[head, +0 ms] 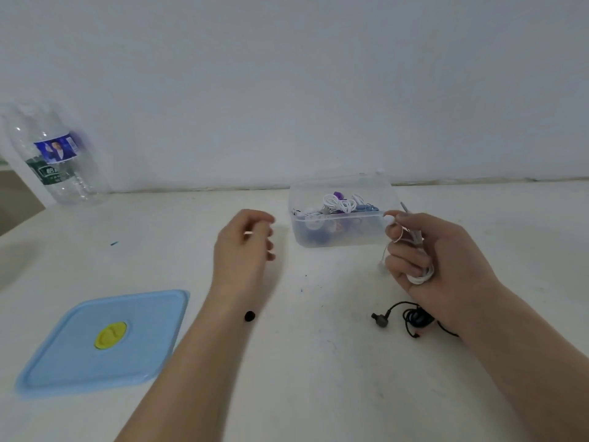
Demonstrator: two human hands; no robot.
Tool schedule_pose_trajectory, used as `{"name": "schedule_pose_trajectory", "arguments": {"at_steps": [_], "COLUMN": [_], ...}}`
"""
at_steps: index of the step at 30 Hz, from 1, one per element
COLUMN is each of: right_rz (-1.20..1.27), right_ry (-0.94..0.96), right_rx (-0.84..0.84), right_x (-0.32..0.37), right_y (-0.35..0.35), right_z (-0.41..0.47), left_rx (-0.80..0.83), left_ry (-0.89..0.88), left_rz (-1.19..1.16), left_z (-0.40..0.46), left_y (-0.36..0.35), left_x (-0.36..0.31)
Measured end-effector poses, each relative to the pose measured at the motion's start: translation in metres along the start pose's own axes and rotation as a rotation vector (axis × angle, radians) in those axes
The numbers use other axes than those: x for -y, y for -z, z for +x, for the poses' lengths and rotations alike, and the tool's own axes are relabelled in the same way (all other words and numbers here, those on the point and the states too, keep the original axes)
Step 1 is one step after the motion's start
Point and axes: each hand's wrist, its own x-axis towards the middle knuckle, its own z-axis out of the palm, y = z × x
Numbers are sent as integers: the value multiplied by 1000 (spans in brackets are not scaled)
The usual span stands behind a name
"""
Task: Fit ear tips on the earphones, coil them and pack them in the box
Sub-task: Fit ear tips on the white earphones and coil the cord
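Observation:
My right hand (436, 260) grips a coiled white earphone (422, 275), its cable wound round the fingers, an earbud at the thumb tip and the plug sticking up behind. The hand is just right of the clear plastic box (338, 234), which holds several coiled earphones in white, blue and purple. My left hand (245, 247) hovers left of the box with loosely curled fingers; it is blurred and nothing shows in it. A black earphone (411, 319) lies on the table under my right wrist. A small black ear tip (249, 316) lies beside my left forearm.
The box's light blue lid (105, 342) with a yellow valve lies flat at the front left. A clear plastic water bottle (51, 154) stands at the back left against the white wall. The white table (318, 378) extends toward me.

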Motion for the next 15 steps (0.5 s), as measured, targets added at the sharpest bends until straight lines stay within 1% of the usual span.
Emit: {"name": "schedule_pose_trajectory", "arguments": {"at_steps": [2,3,6,9,15], "right_rz": [-15,-14,22,62,33], "right_ry": [12,23,70,112,135], "right_rx": [-9,-14,-18,-18,-76], "right_x": [1,3,14,27,32], "right_y": [0,-1,-2,0,4], "right_z": [-1,-1,-3,-4,-4], "left_rx": [157,225,432,543,686], "left_ry": [-300,-400,-544,-636,-593], "left_rz": [361,459,568,656,638], "left_z": [-12,-16,-24,-29,-37], "left_y": [-11,-15,-24,-31,-44], "left_x": [5,9,15,19,20]}}
